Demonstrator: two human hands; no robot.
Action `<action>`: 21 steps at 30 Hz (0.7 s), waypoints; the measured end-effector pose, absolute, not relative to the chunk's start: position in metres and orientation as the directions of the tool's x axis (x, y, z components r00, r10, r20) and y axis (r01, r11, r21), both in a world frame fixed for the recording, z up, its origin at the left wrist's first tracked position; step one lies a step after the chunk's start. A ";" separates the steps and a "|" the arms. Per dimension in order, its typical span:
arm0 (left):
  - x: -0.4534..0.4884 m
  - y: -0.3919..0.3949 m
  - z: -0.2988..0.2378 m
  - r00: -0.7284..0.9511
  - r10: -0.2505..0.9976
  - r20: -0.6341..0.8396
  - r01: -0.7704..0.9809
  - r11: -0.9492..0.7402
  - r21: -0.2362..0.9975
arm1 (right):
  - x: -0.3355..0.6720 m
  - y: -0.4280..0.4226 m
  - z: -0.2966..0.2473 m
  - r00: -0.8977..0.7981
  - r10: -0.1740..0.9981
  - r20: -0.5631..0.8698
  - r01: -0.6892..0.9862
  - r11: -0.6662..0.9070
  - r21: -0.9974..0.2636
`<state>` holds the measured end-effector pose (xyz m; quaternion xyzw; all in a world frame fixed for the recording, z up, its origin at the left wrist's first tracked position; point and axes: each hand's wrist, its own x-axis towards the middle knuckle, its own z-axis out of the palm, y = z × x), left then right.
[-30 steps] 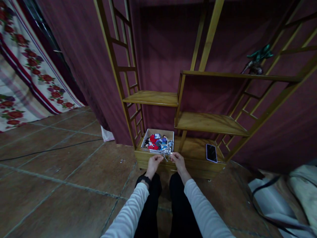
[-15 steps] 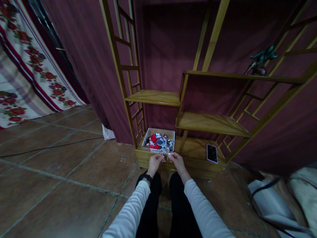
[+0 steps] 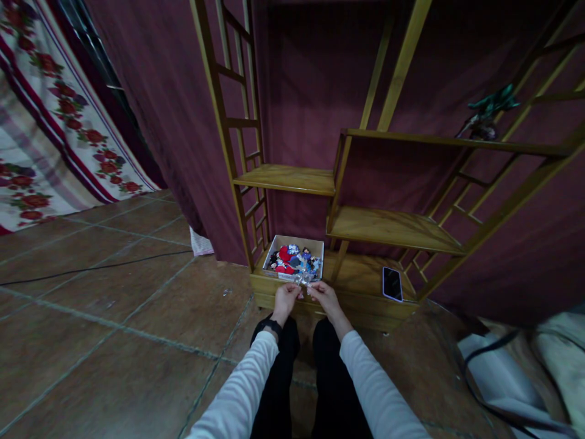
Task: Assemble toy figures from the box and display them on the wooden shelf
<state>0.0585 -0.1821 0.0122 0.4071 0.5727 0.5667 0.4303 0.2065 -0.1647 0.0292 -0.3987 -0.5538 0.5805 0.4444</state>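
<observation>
Between my two hands is a small clear, shiny plastic wrapper [image 3: 303, 278], just in front of a white box [image 3: 270, 250]. My left hand [image 3: 286, 299] pinches its left side, thumb against fingertips. From the other side my right hand [image 3: 325, 295] pinches it too. Whether anything lies inside the wrapper is too small to make out. The box holds several small colourful figures [image 3: 286, 266] in red, blue, white and black. It stands on the low wooden base of a shelf unit.
Wooden shelves [image 3: 395, 227] rise before me, with a phone [image 3: 392, 284] on the base at right and a green ornament [image 3: 491, 113] higher up. A black cable [image 3: 100, 266] crosses the tiled floor at left. A grey-white bag [image 3: 498, 372] lies at lower right.
Both hands stay almost in place at the wrapper, the right one shifting slightly left. The whole view has moved a little.
</observation>
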 end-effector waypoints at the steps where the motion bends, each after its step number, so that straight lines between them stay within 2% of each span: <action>1: 0.058 -0.183 0.013 -0.297 0.954 -0.032 -0.019 0.028 0.999 | 0.206 -0.166 0.031 -0.292 0.956 0.029 -0.075 0.007 -0.997; 8: 0.061 -0.186 0.019 -0.324 0.943 -0.074 -0.088 0.048 0.995 | 0.208 -0.168 0.034 -0.308 0.951 -0.004 -0.142 -0.050 -0.989; 11: 0.062 -0.188 0.022 -0.298 0.950 -0.091 -0.129 0.055 0.990 | 0.209 -0.167 0.031 -0.261 0.965 -0.002 -0.177 -0.050 -0.983; 15: 0.062 -0.189 0.024 -0.251 0.962 -0.109 -0.159 0.070 0.985 | 0.208 -0.164 0.025 -0.214 0.977 -0.009 -0.150 -0.042 -0.988; 21: 0.062 -0.188 0.022 -0.183 0.978 -0.103 -0.150 0.076 0.986 | 0.205 -0.162 0.022 -0.277 0.961 -0.022 -0.056 -0.039 -0.998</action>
